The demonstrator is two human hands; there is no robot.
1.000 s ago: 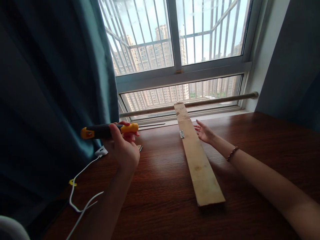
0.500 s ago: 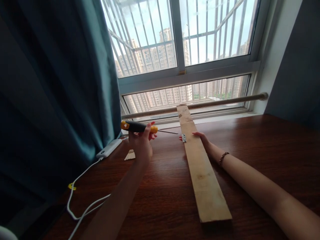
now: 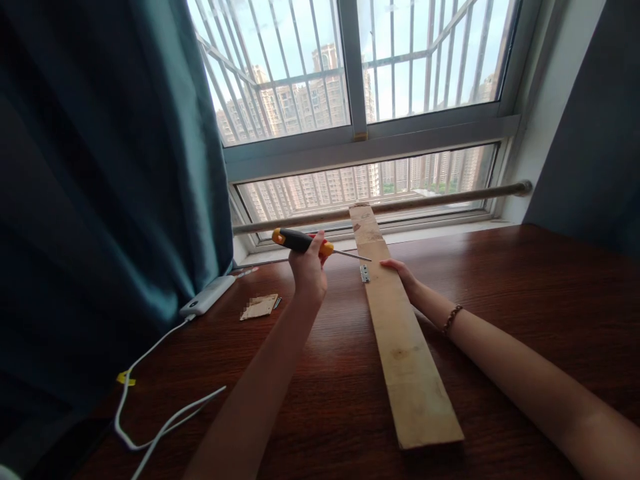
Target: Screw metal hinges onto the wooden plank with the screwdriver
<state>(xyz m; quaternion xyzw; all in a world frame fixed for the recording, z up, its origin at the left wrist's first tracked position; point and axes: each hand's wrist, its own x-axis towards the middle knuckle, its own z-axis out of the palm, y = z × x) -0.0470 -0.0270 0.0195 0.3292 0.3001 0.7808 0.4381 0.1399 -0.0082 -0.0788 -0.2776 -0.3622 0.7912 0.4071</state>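
Observation:
My left hand (image 3: 309,270) is closed round the black and yellow handle of a screwdriver (image 3: 296,241). The thin shaft points right, its tip over the long wooden board (image 3: 400,333) as seen from here, above a small metal hinge (image 3: 365,273). Whether the tip touches the wood I cannot tell. That hinge sits at the board's left edge. My right hand (image 3: 399,272) grips the board from its right side, thumb on top and the other fingers hidden beneath. The board slants away from me, its far end by the rail.
A round rail (image 3: 450,200) crosses before the barred window. On the brown tabletop (image 3: 520,300), a cardboard scrap (image 3: 259,307) lies left with small metal pieces beside it. A white power strip (image 3: 207,297) with a cable (image 3: 120,413) rests near the blue curtain (image 3: 200,167).
My left hand has moved right and slightly up with the screwdriver, bringing its tip from left of the board to over it. My right hand keeps its hold. The view has shifted slightly.

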